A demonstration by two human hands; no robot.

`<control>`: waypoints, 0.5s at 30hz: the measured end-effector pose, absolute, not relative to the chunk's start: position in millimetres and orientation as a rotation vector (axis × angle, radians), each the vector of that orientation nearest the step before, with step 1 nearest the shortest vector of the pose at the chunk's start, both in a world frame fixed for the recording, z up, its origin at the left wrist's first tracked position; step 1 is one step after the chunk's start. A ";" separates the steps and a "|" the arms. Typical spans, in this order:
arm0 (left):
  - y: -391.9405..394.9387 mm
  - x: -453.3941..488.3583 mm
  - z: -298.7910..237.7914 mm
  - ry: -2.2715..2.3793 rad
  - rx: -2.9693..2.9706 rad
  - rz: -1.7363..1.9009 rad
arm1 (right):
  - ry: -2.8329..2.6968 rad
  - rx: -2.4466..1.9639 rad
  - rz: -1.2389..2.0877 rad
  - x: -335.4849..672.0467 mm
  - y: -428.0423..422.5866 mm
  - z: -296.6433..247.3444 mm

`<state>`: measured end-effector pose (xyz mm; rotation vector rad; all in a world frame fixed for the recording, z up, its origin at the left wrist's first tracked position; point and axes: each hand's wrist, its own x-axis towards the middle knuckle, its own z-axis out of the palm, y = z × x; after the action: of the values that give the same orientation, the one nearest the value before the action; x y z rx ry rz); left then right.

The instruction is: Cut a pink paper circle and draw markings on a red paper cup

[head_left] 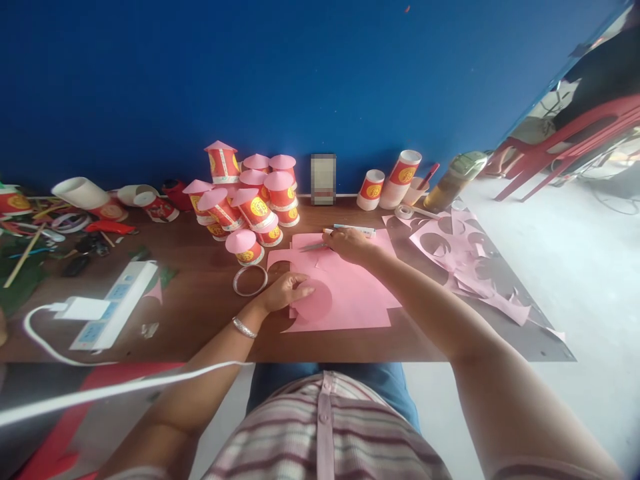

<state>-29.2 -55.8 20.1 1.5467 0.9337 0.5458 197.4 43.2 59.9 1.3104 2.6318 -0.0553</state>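
Pink paper disc [314, 305] in left grip's [286, 291] pinch; right grip [351, 245] tight around scissors [313, 247].

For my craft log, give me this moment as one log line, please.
left hand: on pink paper circle | right hand: grips scissors over pink sheet | nearby: capped cups, tape ring

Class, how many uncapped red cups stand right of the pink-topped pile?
2. A short cup stands by the blue wall, and a taller cup stands right beside it, beyond the right hand. Others may be hidden.
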 end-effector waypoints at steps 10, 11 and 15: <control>-56.5 -29.7 19.4 0.926 1.600 0.551 | 2.614 1.711 0.075 264.2 32.1 64.3; -56.7 -30.0 18.5 0.931 1.617 0.546 | 2.569 1.907 0.121 285.7 30.5 65.3; -56.4 -29.5 16.2 0.958 1.669 0.559 | 2.351 2.349 0.249 366.8 22.8 60.1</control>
<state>-29.5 -56.4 16.2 1.6695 0.9577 0.5587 366.8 22.8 60.1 2.3487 2.3513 0.2494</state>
